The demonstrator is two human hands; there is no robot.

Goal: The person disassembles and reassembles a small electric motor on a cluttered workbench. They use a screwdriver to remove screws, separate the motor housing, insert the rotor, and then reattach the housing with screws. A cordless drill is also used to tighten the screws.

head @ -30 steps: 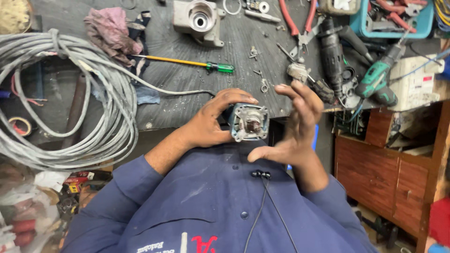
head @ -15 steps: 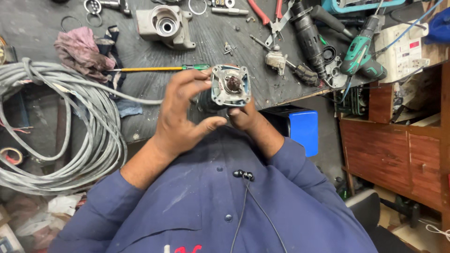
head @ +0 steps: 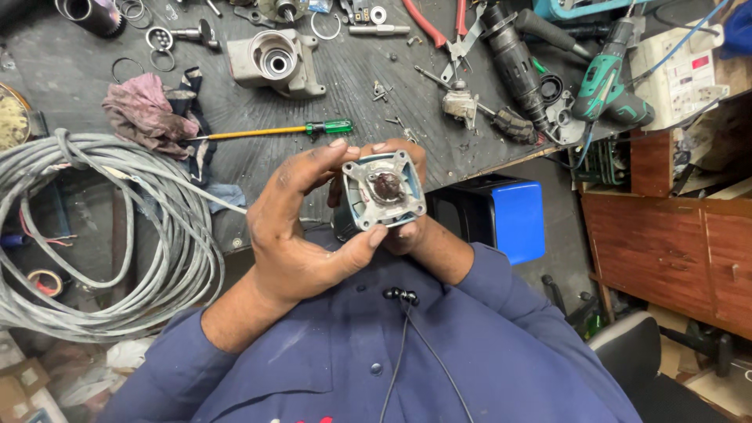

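Cluttered dark workbench (head: 235,168), tools all over it. Person in a blue shirt holds a motor housing (head: 382,192) just off the bench's near edge, above their chest.

Housing: square grey metal end flange, rounded corners with a screw hole at each, teal-tinted inner rim, round recess in the centre with a dark, rusty-brown hub. Dark body behind the flange, mostly hidden by fingers.

Left hand (head: 301,227) wrapped around it, thumb under the flange, fingers over the top. Right hand (head: 407,227) cupped behind and below it, also gripping, fingertips showing above the flange.

Beyond the housing: yellow-shaft green-handled screwdriver (head: 274,131), grey cast gear case (head: 276,63), pink rag (head: 145,110). Left of the housing: coil of grey cable (head: 86,235). Right of the housing: blue box (head: 513,219). Far right of the housing: green cordless drill (head: 607,86).
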